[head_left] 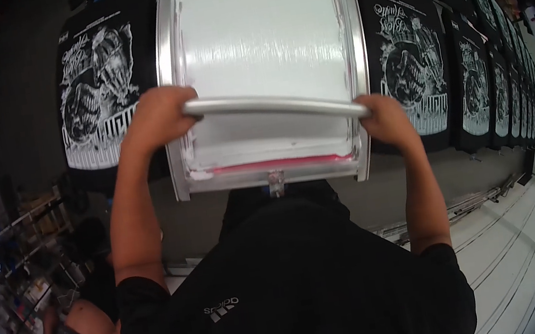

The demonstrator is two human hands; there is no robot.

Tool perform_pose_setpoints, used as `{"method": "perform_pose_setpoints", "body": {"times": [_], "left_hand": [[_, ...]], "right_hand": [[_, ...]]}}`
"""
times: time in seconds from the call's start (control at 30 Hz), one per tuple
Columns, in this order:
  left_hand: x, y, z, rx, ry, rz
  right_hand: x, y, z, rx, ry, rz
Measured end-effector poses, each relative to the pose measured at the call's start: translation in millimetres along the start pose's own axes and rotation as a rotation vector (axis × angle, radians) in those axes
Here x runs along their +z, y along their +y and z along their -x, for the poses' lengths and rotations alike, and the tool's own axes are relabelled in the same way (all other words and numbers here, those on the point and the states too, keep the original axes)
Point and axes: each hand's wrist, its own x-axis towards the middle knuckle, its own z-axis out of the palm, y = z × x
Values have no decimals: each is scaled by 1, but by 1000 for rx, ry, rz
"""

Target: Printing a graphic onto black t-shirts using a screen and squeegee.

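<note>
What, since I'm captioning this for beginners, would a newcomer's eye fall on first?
Probably the bright white surface inside its metal frame, top centre. Across it in view runs a silver bar, gripped near its ends by the left hand and right hand. Black panels with white prints flank the frame, receding in rows at right.
</note>
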Motion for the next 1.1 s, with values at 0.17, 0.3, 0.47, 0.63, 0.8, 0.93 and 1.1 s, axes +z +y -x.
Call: {"method": "perform_pose_setpoints", "body": {"times": [0.17, 0.3, 0.47, 0.63, 0.8, 0.93, 1.1], "left_hand": [[-23, -54, -114, -107, 88, -9], [-25, -109, -197, -81, 331, -156], [33, -136, -215, -50, 413, -316], [65, -90, -121, -37, 354, -289], [64, -25, 5, -51, 275, -142], [77, 36, 95, -64, 236, -40], [119, 51, 130, -40, 290, -12]], "right_hand": [[-57, 36, -136, -66, 177, 161], [-75, 64, -246, -136, 330, 315], [-11, 87, -283, -119, 424, 543], [27, 59, -186, -128, 314, 405], [22, 14, -45, -195, 276, 176], [43, -22, 62, -174, 159, 161], [89, -24, 101, -104, 145, 160]]}}
